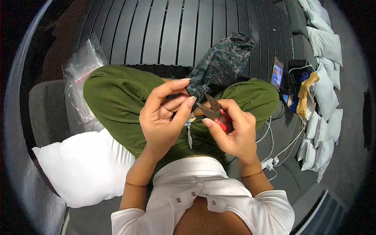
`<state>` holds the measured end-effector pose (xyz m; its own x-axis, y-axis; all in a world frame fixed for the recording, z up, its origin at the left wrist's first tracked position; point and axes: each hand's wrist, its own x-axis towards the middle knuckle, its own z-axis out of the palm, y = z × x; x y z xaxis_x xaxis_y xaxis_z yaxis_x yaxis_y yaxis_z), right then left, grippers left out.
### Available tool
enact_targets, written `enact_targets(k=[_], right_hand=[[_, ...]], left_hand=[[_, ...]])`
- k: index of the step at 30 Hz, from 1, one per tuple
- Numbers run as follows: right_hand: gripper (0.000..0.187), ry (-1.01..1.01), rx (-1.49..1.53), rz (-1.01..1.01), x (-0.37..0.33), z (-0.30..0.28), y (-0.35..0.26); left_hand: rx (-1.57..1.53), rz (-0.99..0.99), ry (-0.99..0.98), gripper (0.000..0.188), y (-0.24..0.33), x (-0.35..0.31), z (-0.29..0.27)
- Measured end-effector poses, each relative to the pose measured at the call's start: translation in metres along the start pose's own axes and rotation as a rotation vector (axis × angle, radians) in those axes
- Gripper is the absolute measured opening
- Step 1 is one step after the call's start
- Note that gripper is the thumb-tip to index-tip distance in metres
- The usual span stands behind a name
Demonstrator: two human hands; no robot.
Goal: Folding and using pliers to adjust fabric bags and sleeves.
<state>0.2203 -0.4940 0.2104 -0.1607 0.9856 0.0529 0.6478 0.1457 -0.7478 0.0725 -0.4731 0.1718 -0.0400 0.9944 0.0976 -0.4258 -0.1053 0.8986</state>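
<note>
In the head view, a dark camouflage cloth lies just beyond the hands, its near end bunched at the fingertips of the left hand and its wider part stretching far and to the right, over the gap between the knees in green trousers and toward the black slatted surface. The red-handled snips sit between the two hands, blades pointing far and left at the cloth's near end; whether they touch the fabric cannot be told. The right hand hides much of their handles, and the cloth's folds are hard to follow in the dark pattern. A pale strip hangs below the blades, its upper end unclear. The surface is cut off at the far edge of the view. The left hand pinches the cloth between thumb and forefinger, the other fingers curled loosely behind. The right hand is wrapped around the snips, whose blades stand slightly apart. Near and left rests a white pillow; a phone stands beyond the right knee.
</note>
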Motion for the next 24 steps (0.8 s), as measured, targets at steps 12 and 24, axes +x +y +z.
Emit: enact_targets(k=[12, 24], right_hand=[[0.031, 0.033, 0.007, -0.061, -0.0009, 0.0026, 0.0018], [0.030, 0.108, 0.003, 0.005, -0.0059, -0.0001, 0.0052]], left_hand=[[-0.008, -0.011, -0.031, 0.041, -0.0021, -0.0026, 0.0008], [-0.130, -0.126, -0.016, 0.042, 0.0019, 0.0005, -0.0026]])
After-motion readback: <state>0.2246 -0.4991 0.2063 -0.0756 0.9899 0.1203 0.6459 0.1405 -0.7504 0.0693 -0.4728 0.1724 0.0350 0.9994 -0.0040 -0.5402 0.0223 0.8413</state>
